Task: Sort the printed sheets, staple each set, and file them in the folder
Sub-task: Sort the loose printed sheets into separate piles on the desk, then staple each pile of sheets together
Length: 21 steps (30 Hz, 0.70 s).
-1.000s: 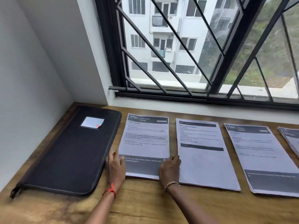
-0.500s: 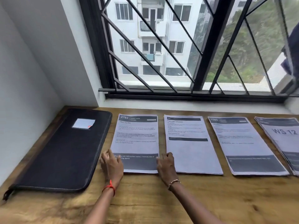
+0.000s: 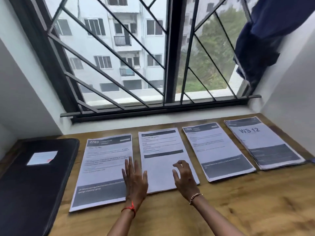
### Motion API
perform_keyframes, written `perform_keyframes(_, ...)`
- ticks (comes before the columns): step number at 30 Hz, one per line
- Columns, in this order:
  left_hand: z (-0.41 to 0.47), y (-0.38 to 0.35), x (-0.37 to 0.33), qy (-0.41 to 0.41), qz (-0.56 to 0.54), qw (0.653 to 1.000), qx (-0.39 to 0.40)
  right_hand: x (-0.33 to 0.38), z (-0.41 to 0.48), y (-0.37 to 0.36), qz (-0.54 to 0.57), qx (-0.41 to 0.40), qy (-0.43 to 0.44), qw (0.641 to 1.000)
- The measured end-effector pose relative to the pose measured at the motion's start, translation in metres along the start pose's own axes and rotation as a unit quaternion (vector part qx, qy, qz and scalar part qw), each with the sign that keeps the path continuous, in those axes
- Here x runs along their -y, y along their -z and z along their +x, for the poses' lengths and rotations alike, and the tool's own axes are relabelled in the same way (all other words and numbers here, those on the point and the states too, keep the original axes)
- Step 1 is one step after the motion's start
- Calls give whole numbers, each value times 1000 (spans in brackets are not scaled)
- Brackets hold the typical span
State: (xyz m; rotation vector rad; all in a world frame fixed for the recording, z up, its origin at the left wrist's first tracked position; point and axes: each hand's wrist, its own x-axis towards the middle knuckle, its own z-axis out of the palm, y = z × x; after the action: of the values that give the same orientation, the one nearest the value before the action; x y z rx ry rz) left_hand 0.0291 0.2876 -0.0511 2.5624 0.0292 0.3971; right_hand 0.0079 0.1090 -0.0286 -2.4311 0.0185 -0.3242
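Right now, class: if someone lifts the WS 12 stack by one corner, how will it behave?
Probably floppy: the WS 12 stack is thin paper lying flat on the wooden table. Its stepped edges suggest loose sheets likely to slide apart.

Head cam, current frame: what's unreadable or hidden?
Head view throughout.
- Body text on the 2763 sheet: motion blur.
- Folder: cut off by left and bottom edges; its label too small.
- Blue item beside the WS 12 stack: cut off by right edge.
- Whether any stack is stapled: too small.
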Motion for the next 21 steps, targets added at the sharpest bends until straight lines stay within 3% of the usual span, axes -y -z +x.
perform_keyframes(7, 5, -68, -97, -79, -47, 995, 38, -107, 11, 83, -55, -101, 15, 993)
perform_keyframes(12, 5, -130, -195, -144, -78, 985, 55, -208, 12, 169, -115, -168, -27, 979)
perform_keyframes(17, 5, -182, -290, -144, -118, 980, 77, -311, 13, 265, -157, -227, -117, 954)
perform_keyframes(21, 3, -208, -346, -113, -142, 978, 100, -374, 8, 326, -172, -203, -242, 933)
